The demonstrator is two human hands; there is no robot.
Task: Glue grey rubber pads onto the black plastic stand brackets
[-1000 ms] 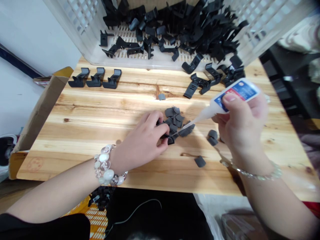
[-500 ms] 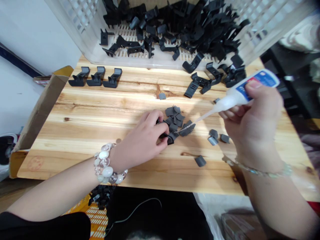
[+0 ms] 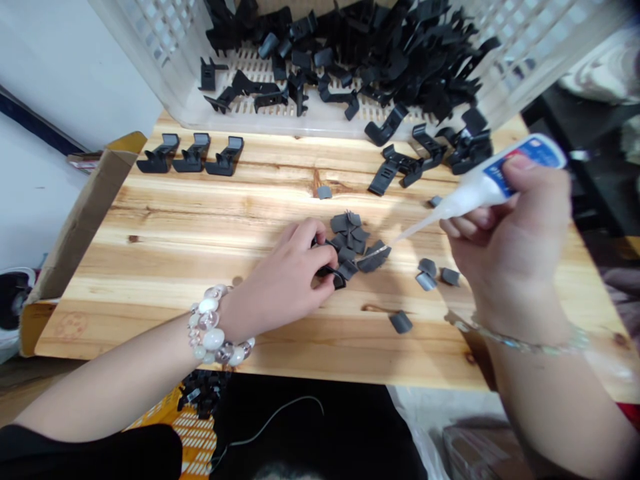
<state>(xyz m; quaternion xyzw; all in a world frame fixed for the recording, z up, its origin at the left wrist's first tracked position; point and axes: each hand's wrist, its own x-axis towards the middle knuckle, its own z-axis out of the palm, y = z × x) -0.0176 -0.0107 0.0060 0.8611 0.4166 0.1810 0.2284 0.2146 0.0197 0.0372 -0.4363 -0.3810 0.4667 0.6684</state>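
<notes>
My left hand (image 3: pixel 287 280) is closed on a black plastic bracket (image 3: pixel 338 277), mostly hidden under the fingers, at the middle of the wooden table. Right beside it lies a heap of small dark grey curved pads (image 3: pixel 349 230). My right hand (image 3: pixel 510 233) grips a white glue bottle (image 3: pixel 475 190) with a blue label, tilted so that its long thin nozzle points down left toward the bracket and the pads. The fine tip ends over the pads; whether it touches anything I cannot tell. A few loose pads (image 3: pixel 427 275) lie below the bottle.
At the back stands a white plastic basket (image 3: pixel 300 127) holding many black brackets. Three brackets (image 3: pixel 193 153) are lined up on the table (image 3: pixel 165 267) at the left, and several more (image 3: pixel 400 167) lie at the back right. A cardboard box (image 3: pixel 75 227) is beside the left edge.
My right hand has drawn the glue bottle slightly right, so the nozzle tip is a little farther from the bracket. My left hand has barely moved.
</notes>
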